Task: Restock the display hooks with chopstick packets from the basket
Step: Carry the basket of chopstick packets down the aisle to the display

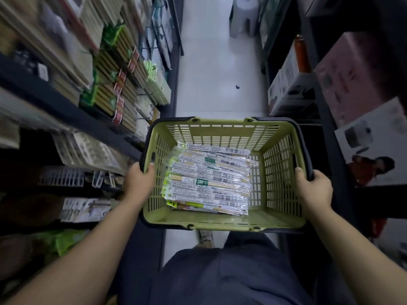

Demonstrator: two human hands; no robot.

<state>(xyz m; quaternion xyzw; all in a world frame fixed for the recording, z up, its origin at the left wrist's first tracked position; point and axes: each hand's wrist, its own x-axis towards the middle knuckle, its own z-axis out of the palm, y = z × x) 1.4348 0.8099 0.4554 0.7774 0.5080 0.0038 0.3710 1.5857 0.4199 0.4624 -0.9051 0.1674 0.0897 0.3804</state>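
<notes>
A person stands in a narrow shop aisle, looking down. On the person's left, shelving point(66, 111) carries hung chopstick packs point(125, 62) in green and tan, crowded close together and blurred; lower shelves hold more packaged goods, too blurred to name. On the right, dark shelves hold large cardboard boxes point(356, 73) printed with pictures of appliances. Between them runs a pale tiled floor point(215, 62) with a small dark speck point(237, 87) on it and a grey plastic stool point(243, 16) at the far end.

A green slotted basket point(222, 124) with dark handles folded down along its rim fills the aisle's width, held level in front of the person's dark trousers point(231, 271). The chopstick packets point(209, 181) lie flat in a loose pile on the basket's floor, toward its left side.

The left hand point(139, 180) grips the left rim, thumb hooked over the edge into the basket. The right hand point(313, 186) grips the right rim, thumb pressed on top. The other fingers of both hands curl under the rim, out of sight.
</notes>
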